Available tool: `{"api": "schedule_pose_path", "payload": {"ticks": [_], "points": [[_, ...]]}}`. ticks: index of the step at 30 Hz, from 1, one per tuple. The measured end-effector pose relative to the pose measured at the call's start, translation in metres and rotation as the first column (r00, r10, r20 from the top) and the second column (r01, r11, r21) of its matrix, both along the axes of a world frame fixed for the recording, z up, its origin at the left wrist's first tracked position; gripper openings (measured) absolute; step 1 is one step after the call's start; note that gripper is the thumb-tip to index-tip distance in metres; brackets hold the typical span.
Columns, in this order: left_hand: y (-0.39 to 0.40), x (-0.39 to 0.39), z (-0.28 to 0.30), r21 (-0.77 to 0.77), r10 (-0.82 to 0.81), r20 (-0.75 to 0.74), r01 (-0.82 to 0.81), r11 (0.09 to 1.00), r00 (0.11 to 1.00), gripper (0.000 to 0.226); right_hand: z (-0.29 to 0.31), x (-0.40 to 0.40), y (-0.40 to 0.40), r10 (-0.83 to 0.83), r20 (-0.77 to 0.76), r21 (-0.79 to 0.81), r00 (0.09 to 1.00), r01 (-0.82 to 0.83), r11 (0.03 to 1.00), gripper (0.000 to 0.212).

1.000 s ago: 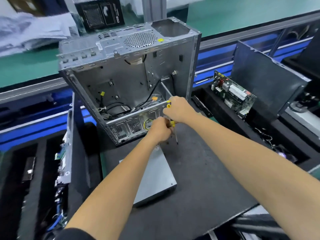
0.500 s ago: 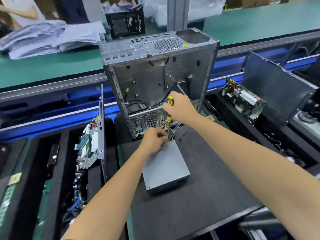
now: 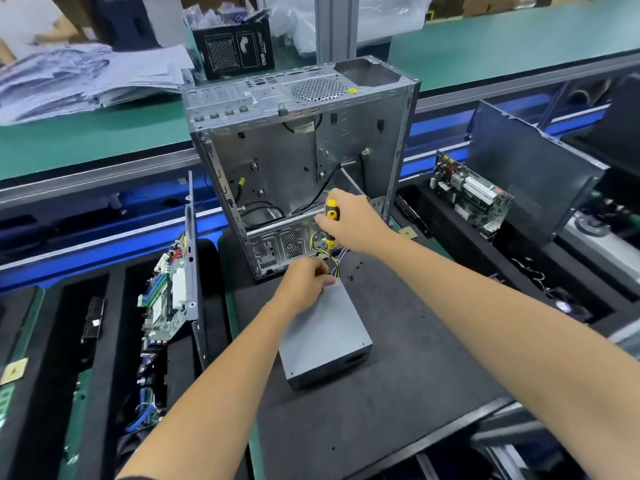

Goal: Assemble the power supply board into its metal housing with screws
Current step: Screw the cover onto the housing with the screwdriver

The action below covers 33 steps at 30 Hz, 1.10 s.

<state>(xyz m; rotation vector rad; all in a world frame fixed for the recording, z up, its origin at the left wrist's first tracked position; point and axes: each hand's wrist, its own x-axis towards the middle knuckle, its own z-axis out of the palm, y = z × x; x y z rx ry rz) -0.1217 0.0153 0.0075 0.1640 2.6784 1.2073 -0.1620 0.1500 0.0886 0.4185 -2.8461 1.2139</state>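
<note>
Head view: the only writing legible is "850", printed sideways on the black retail box [image 3: 235, 50] standing on the green bench behind the open computer case [image 3: 298, 161]; a yellow round sticker sits on the case's top panel, its text too small to read.

The right hand [image 3: 349, 221] is wrapped around the yellow-and-black handle of a screwdriver [image 3: 330, 220], held nearly upright with the shaft pointing down toward the far end of the grey power supply unit [image 3: 325, 334]. The left hand [image 3: 306, 278] has its fingers curled at that same far end, by the yellow and black wire bundle [image 3: 320, 242]; whether it pinches a screw or the wires cannot be told. Both forearms reach forward from the bottom edge.

The power supply unit lies flat on the black foam mat [image 3: 398, 375], its far end just in front of the case's lower opening. Loose black screws [image 3: 353, 271] lie on the mat to its right. The mat is bare right of and in front of the unit. A circuit board [image 3: 169, 296] stands on edge in the left tray, another [image 3: 471, 199] leans in the right tray.
</note>
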Motion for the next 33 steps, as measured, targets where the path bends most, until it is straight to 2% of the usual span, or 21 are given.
{"api": "schedule_pose_path", "payload": {"ticks": [11, 21, 26, 33], "points": [[0.006, -0.006, -0.004, -0.006, -0.004, -0.048, 0.004, 1.0, 0.999, 0.022, 0.008, 0.004, 0.011, 0.024, -0.002, -0.015, 1.0, -0.024, 1.0, 0.023], [0.015, -0.009, -0.006, 0.095, 0.15, -0.076, -0.142, 0.985, 0.986, 0.03, 0.011, -0.006, 0.013, -0.054, 0.034, -0.054, 0.998, 0.056, 0.997, 0.024], [0.017, -0.011, -0.008, 0.021, 0.115, -0.074, -0.114, 0.993, 0.991, 0.023, 0.012, -0.009, 0.013, -0.032, 0.052, -0.029, 0.998, 0.033, 0.999, 0.026], [0.013, -0.013, -0.012, 0.005, 0.059, -0.06, -0.059, 0.998, 0.996, 0.023, 0.012, -0.005, 0.019, 0.07, 0.026, 0.065, 0.997, -0.072, 0.995, 0.022]]}}
